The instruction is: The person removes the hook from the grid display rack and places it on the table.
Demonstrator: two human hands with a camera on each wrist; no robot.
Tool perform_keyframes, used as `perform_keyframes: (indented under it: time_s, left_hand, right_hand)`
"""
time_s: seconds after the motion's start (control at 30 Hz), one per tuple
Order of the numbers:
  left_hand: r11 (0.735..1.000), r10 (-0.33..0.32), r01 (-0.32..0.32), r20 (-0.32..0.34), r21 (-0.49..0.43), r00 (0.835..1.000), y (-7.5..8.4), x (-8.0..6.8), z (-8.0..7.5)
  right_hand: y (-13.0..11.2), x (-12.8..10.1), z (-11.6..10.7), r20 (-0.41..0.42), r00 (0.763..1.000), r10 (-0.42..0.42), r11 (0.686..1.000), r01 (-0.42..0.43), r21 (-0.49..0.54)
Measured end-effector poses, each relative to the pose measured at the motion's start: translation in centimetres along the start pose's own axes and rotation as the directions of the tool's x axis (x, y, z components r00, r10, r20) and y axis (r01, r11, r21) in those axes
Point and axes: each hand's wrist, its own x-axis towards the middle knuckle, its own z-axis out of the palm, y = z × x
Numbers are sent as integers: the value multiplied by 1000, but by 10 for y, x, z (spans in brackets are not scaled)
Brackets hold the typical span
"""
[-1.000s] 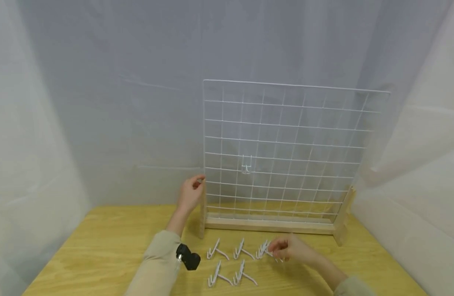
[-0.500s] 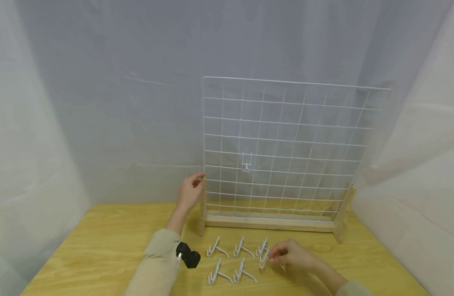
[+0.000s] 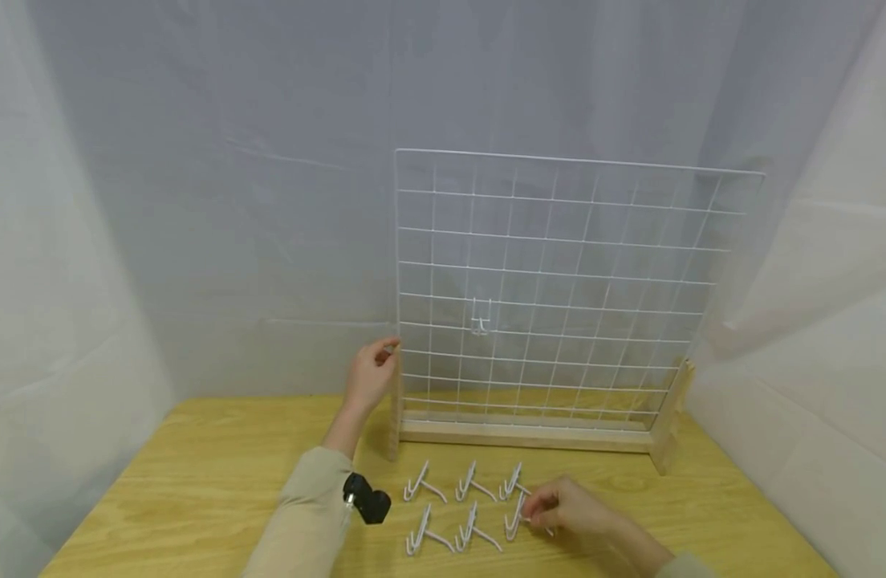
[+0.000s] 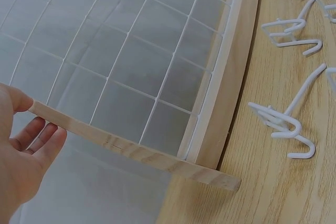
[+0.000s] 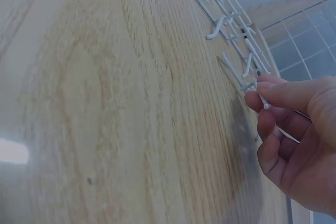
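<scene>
My left hand [image 3: 369, 377] pinches the top of the left wooden post [image 4: 126, 150] of a stand, right at the edge of the white wire grid panel [image 3: 580, 160]. The thumb lies on the post's tip, with the fingers bent below. At the front right, my right hand [image 3: 569, 507] pinches a white wire hook [image 3: 514, 518] by its prong, close over the table. The fingertips cover part of that prong. Just behind it lies another white hook [image 3: 514, 484]. One hook [image 3: 481, 319] hangs on the grid, left of its middle.
Several more white hooks lie in two rows left of the right hand, such as one front-row hook [image 3: 423, 534]. The stand's wooden base bar [image 3: 526, 437] runs behind them. A wooden table [image 3: 219, 482] carries everything, and pale sheeting [image 3: 270, 201] encloses it.
My right hand has drawn its hook a little toward the front, off the back-row hook it overlapped. My left hand keeps its place at the post.
</scene>
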Motion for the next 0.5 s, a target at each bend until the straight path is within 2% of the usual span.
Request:
perform_keyframes:
  time_s: [0.5]
  left_hand:
    - [1000,5,-5,-9,-23,1000,-1,0,1]
  right_hand:
    - [8,-1,3,-9,997,78,995,-77,70]
